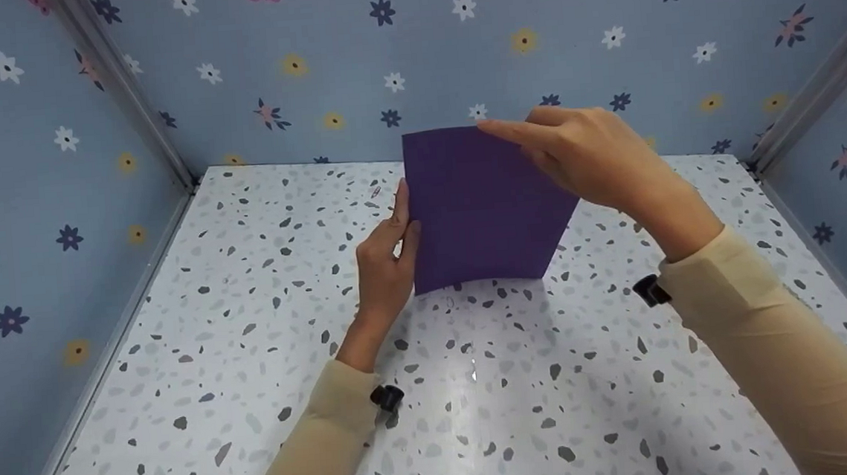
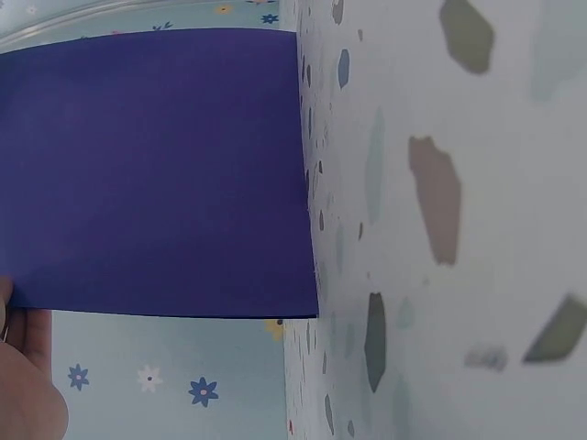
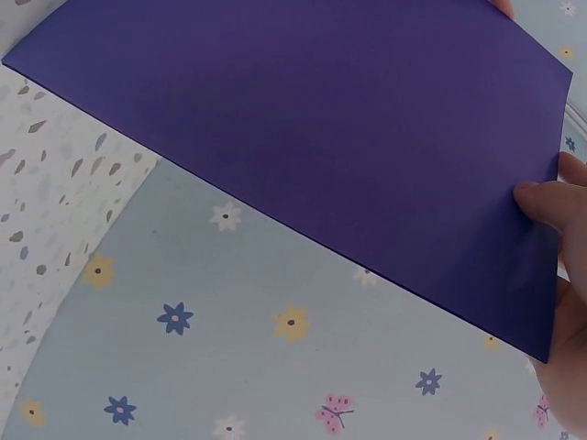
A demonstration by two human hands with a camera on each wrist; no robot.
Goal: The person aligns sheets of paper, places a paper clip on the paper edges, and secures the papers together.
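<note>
Purple sheet is held upright over the far half of the counter, between both hands. It lies just right of the left hand and to the lower left of the right hand; neither is nearer, contact is made by both. Left edge is pinched by the left hand; upper right corner is pinched by the right hand. Long axis seems upright, foreshortened. Sheet is thin, plain, slightly bowed; lower-edge contact can't be confirmed.
</note>
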